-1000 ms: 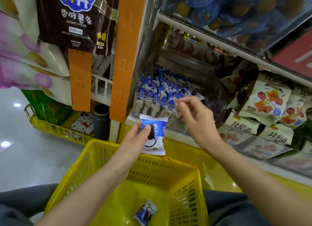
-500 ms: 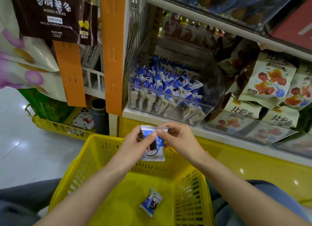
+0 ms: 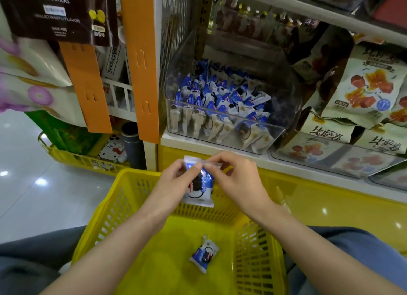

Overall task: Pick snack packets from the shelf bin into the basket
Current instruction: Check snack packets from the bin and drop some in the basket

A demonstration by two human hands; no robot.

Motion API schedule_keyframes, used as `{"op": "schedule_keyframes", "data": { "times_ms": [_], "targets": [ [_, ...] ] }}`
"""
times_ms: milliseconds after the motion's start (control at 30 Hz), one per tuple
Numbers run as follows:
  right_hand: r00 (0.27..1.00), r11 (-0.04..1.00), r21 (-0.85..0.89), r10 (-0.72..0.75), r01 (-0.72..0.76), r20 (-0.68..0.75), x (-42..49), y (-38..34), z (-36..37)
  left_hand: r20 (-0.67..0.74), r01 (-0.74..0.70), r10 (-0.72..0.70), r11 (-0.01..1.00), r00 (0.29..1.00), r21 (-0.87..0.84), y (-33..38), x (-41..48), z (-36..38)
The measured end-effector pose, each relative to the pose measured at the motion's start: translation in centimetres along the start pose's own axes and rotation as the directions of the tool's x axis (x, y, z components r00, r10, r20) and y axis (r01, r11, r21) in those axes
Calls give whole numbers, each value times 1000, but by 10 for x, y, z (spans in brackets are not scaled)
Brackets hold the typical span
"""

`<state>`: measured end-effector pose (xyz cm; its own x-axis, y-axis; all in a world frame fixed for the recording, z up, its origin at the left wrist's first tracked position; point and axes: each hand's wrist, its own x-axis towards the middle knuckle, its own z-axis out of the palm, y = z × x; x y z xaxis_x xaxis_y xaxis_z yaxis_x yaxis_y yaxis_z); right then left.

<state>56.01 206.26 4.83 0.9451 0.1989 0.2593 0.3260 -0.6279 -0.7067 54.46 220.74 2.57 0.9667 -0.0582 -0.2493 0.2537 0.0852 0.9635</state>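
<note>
A blue and white snack packet [image 3: 201,191] hangs upright over the far rim of the yellow basket [image 3: 123,198]. My left hand [image 3: 174,182] grips its left side with the thumb across the front. My right hand [image 3: 233,178] pinches its top seal from the right. A second, like packet [image 3: 203,254] lies on the basket floor. On the shelf just beyond stands a clear plastic bin [image 3: 284,110] with several of the same packets [image 3: 220,99] heaped inside.
Pale snack bags [image 3: 365,90] fill the bins to the right of the clear one. An orange upright [image 3: 141,59] and hanging crisp bags [image 3: 55,10] stand left. A smaller yellow basket [image 3: 88,160] sits on the floor at left. My knees flank the basket.
My right hand came down from the bin and took the packet's top edge. Both hands with the packet now sit lower, just above the basket's far rim.
</note>
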Motion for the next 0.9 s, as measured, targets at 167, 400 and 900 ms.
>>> {"op": "schedule_keyframes", "data": {
  "times_ms": [167, 400, 900],
  "targets": [
    [916, 750, 563, 401, -346, 29, 9, 1, -10, -77, -46, 40, 996, 996, -80, 2, 1, 2],
    [816, 696, 438, 411, -569, 407, 3, 1, -12, -238, -210, 190, 976, 953, -62, 5, 5, -7],
    [986, 968, 212, 111, -136, 124, -3, -6, -5, 13, -354, 359, 911, 933, 213, 3, -1, -1]
  ]
}}
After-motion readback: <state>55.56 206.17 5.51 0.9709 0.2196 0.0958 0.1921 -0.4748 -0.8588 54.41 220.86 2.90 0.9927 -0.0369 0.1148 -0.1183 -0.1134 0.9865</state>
